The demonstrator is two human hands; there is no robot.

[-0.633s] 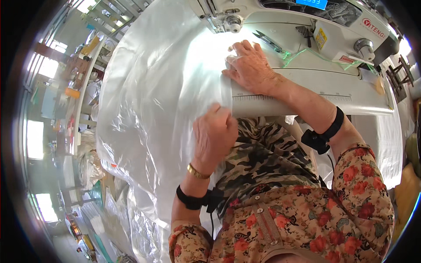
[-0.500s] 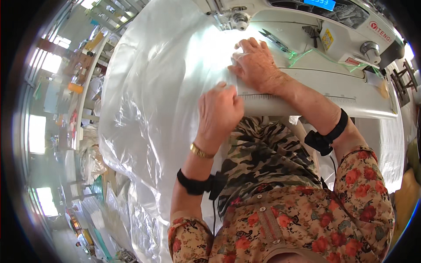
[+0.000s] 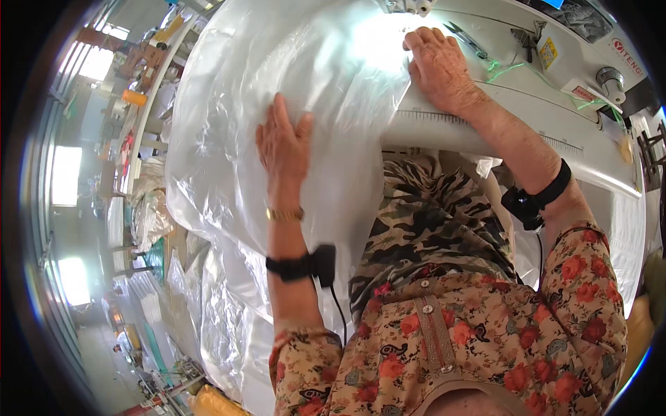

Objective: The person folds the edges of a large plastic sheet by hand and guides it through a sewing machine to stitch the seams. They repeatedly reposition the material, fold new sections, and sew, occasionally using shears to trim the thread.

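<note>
The left hand [image 3: 284, 149] is laid palm down on a broad, shiny, translucent white sheet [image 3: 229, 132], its fingers extended and nothing grasped. The right hand [image 3: 440, 69] is set at the sheet's right edge with its fingers bent; whether the edge is pinched or only pressed cannot be told (the area beside the fingertips is washed out by a bright lamp glow).

The sheet is spread across the left of the worktop [image 3: 499, 104] and is draped over its front, beside the lap in camouflage trousers [image 3: 444, 222]. By judgement, the sheet is being smoothed and steadied near the sewing machine's head [image 3: 411, 7]; the next move calls for flat layers, an even edge and fingertips kept away from the needle area.

Room for sideways movement is offered on the left, over the wide sheet. On the right, reach is limited by snips [image 3: 466, 40], loose green thread [image 3: 506, 71] and the machine's body [image 3: 579, 69]. A printed ruler scale [image 3: 430, 116] is seen near the worktop's front edge. Farther left, a cluttered shelf [image 3: 148, 111] is seen.
</note>
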